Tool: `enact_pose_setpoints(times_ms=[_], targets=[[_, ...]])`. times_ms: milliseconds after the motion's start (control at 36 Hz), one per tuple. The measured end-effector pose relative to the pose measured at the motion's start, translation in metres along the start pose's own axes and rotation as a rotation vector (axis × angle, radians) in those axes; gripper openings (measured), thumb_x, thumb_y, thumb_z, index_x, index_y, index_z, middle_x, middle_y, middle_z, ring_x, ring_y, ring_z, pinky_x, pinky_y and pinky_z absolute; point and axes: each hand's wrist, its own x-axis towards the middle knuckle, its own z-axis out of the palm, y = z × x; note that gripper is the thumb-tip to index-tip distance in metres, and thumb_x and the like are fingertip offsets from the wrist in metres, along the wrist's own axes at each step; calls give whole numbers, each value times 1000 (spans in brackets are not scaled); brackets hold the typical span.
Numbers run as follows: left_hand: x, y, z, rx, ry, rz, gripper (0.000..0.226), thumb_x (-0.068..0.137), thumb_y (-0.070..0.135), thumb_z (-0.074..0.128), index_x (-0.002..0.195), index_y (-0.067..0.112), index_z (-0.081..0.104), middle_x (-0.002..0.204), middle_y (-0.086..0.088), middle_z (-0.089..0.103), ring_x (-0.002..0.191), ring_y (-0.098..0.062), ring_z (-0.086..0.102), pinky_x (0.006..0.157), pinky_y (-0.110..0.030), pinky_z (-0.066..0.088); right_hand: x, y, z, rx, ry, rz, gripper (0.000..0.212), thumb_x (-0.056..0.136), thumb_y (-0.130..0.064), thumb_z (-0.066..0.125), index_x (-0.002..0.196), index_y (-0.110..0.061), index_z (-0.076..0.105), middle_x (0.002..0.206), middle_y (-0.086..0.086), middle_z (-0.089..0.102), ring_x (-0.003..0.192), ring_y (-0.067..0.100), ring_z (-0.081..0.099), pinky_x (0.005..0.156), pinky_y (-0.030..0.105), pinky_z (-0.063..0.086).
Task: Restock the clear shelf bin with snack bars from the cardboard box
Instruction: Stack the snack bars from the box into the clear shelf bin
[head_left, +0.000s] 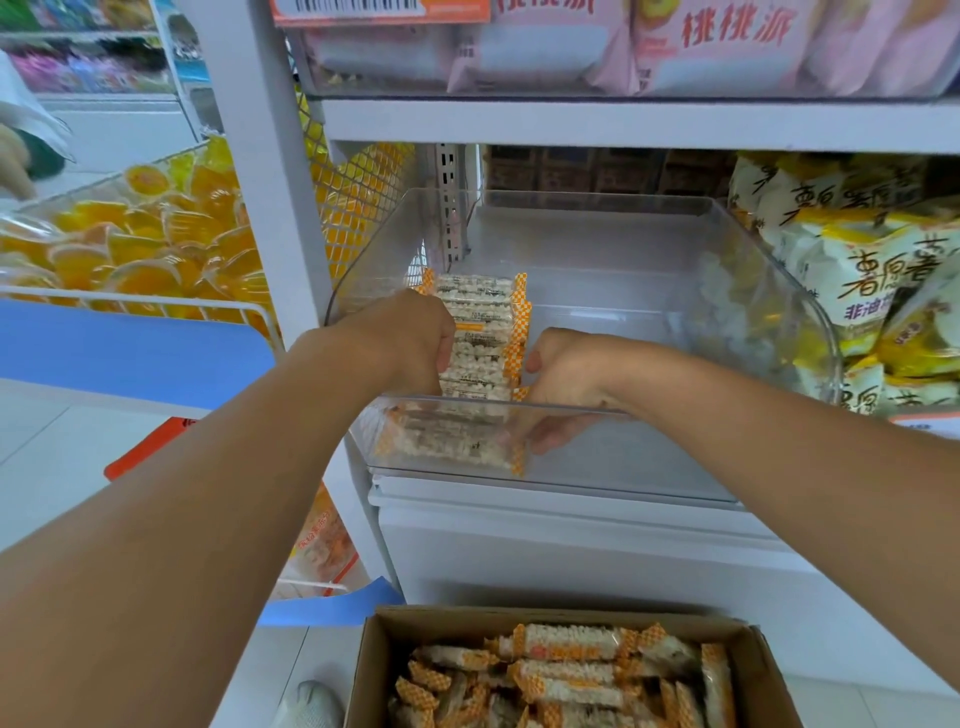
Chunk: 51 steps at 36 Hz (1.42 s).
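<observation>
At the left side of the clear plastic shelf bin (753, 291), a row of orange-checked, clear-wrapped snack bars (480, 338) is stood on edge. Its left end is gripped by the left hand (415, 343), fingers curled onto the wrappers. The right end is pinched by the right hand (558, 384), its fingers reaching below the bin's front rim. The row is best squeezed evenly and pressed against the left wall, so nothing topples. More bars are held in the brown cardboard box (763, 670) below.
</observation>
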Motion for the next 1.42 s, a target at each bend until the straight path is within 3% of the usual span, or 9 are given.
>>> enact_pose_setpoints(times_ms=[111,306,472,639,722,889,1056,1250,1417], targets=[[-2,2,-1,34,6,-10,23,76,2,73,78,22,61,88,4,60,86,-20,60,51,-21,36,5,-1,2,91,-58,52,49,75,8,81,120,8,61,89,19,72,59,19,70,59,28,62],[-7,12,-4,155,39,-74,16,79,6,69,94,12,69,98,-8,65,86,-27,64,65,-32,52,-1,-6,3,102,58,-12,38,71,-9,89,88,-9,54,83,13,70,86,30,71,86,48,59],[-6,15,-5,297,84,-119,19,78,8,66,95,15,68,89,-5,59,81,-26,58,63,-35,49,9,-14,10,98,0,50,48,75,-11,86,84,-11,39,82,12,61,75,22,65,74,37,60],[-7,12,-5,268,102,-104,15,76,8,67,89,16,70,89,-4,65,81,-26,63,64,-33,51,13,-11,6,48,-86,103,35,78,-11,84,100,-9,56,75,8,61,52,12,56,42,20,52],[-8,11,-5,255,94,-94,19,76,3,65,89,15,71,93,-6,66,83,-27,64,65,-34,53,13,-7,6,95,-33,42,60,71,-4,88,122,-4,56,99,14,68,66,20,66,56,29,61],[-6,10,-14,186,-1,-78,19,80,26,78,93,13,75,93,-4,71,88,-22,66,81,-40,59,4,-11,0,-69,310,-85,48,65,1,83,110,0,66,81,11,69,59,22,69,68,45,63],[-14,18,-21,177,-169,-71,59,58,55,90,102,20,70,101,4,65,97,-19,60,91,-37,55,3,-15,4,-53,210,-41,58,71,-2,84,121,-2,56,77,14,68,61,28,69,69,52,62],[-13,20,-18,175,-172,-82,46,65,28,93,102,19,67,101,2,63,94,-19,58,85,-33,55,1,-13,5,-28,184,1,90,60,-19,96,128,-9,38,108,11,61,73,28,74,67,47,63],[-7,16,-13,205,-99,-54,30,80,10,79,106,17,67,97,4,55,87,-18,52,60,-25,43,10,-5,5,98,87,5,52,69,-6,89,111,5,60,94,21,71,82,29,75,78,43,63]])
